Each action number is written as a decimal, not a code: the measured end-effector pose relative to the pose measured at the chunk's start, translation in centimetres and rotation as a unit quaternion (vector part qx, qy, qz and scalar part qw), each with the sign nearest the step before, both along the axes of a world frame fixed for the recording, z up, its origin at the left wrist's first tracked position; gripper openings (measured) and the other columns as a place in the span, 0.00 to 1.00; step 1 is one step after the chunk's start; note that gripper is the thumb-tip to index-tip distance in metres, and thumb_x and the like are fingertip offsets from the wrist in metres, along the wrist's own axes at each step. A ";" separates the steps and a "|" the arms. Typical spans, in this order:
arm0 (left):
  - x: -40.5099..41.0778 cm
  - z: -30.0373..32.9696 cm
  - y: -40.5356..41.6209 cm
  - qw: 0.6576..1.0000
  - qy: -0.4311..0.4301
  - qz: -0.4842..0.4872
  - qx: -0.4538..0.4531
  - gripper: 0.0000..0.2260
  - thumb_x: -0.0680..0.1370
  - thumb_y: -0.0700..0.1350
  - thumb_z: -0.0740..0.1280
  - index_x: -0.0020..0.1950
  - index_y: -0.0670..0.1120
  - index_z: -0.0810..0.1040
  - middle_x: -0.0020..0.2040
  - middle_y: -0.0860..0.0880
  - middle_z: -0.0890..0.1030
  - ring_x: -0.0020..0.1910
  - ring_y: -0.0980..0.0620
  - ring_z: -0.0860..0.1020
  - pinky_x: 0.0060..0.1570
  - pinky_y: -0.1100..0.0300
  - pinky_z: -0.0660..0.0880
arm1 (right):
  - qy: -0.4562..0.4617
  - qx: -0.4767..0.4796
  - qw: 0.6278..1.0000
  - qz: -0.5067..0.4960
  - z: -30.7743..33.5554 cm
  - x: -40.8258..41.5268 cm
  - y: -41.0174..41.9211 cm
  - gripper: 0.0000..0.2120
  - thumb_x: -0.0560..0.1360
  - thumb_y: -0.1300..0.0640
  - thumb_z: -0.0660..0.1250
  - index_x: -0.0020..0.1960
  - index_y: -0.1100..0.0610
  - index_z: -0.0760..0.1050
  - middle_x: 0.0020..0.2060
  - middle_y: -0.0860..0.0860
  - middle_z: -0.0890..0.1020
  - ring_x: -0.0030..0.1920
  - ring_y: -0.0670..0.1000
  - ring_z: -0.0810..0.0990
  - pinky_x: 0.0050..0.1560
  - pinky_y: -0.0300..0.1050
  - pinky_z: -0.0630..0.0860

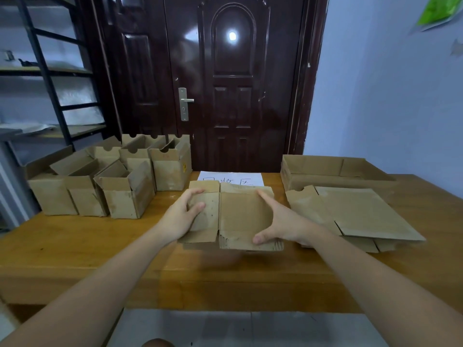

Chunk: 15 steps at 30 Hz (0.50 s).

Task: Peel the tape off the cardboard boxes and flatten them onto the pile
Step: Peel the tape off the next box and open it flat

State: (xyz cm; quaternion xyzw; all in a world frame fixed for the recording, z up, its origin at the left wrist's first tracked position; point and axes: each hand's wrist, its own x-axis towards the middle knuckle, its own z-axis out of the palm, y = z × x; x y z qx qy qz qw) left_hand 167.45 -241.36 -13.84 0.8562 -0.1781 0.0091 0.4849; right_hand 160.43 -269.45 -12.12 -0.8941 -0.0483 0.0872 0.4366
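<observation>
A flattened brown cardboard box (pixel 235 216) is held a little above the middle of the wooden table (pixel 75 246). My left hand (pixel 181 216) grips its left panel, thumb on top and fingers curled over the far edge. My right hand (pixel 278 226) grips its right part, thumb on the near flap and fingers spread along the far side. A pile of flattened boxes (pixel 363 214) lies on the table to the right. Several upright open boxes (pixel 107 179) stand at the back left. I see no tape.
A white paper sheet with writing (pixel 231 178) lies behind the held box. A shallow cardboard tray (pixel 333 169) sits at the back right. A dark door (pixel 233 78) is behind the table, a metal shelf rack (pixel 47 78) to the left.
</observation>
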 end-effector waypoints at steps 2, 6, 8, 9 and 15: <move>0.0 0.1 0.2 0.997 0.051 -0.042 0.035 0.36 0.75 0.55 0.75 0.78 0.62 0.60 0.67 0.59 0.69 0.64 0.58 0.71 0.56 0.65 0.75 | 0.017 -0.026 1.000 -0.006 -0.1 0.3 -0.2 0.67 0.60 0.50 0.86 0.82 0.39 0.42 0.74 0.47 0.61 0.69 0.48 0.64 0.72 0.50 0.66; 0.6 -0.5 0.3 0.972 0.117 -0.081 0.186 0.67 0.56 0.60 0.85 0.82 0.61 0.43 0.72 0.56 0.61 0.71 0.51 0.64 0.73 0.45 0.67 | 0.065 -0.109 0.992 -0.001 -0.1 1.2 0.0 0.67 0.61 0.48 0.86 0.82 0.42 0.41 0.73 0.49 0.64 0.66 0.50 0.65 0.65 0.49 0.72; 0.8 -1.1 -0.2 0.958 0.135 -0.081 0.241 0.67 0.57 0.60 0.85 0.82 0.61 0.41 0.73 0.51 0.63 0.71 0.46 0.66 0.71 0.44 0.70 | 0.100 -0.140 0.985 0.000 -0.4 1.6 0.2 0.64 0.61 0.49 0.85 0.81 0.41 0.43 0.69 0.49 0.66 0.65 0.52 0.67 0.61 0.53 0.78; 0.9 -1.4 -0.6 0.951 0.146 -0.081 0.259 0.66 0.58 0.59 0.85 0.82 0.61 0.42 0.73 0.50 0.64 0.70 0.45 0.67 0.67 0.45 0.74 | 0.120 -0.146 0.982 0.000 -0.5 1.8 0.3 0.63 0.62 0.49 0.85 0.81 0.41 0.44 0.67 0.49 0.67 0.65 0.53 0.68 0.58 0.55 0.81; 0.9 -2.2 -2.1 0.927 0.216 -0.099 0.289 0.52 0.65 0.52 0.84 0.79 0.57 0.55 0.68 0.50 0.68 0.61 0.45 0.73 0.37 0.55 0.83 | 0.181 -0.185 0.966 -0.012 -2.5 2.6 0.5 0.60 0.64 0.50 0.84 0.82 0.43 0.46 0.71 0.52 0.65 0.63 0.54 0.69 0.53 0.51 0.82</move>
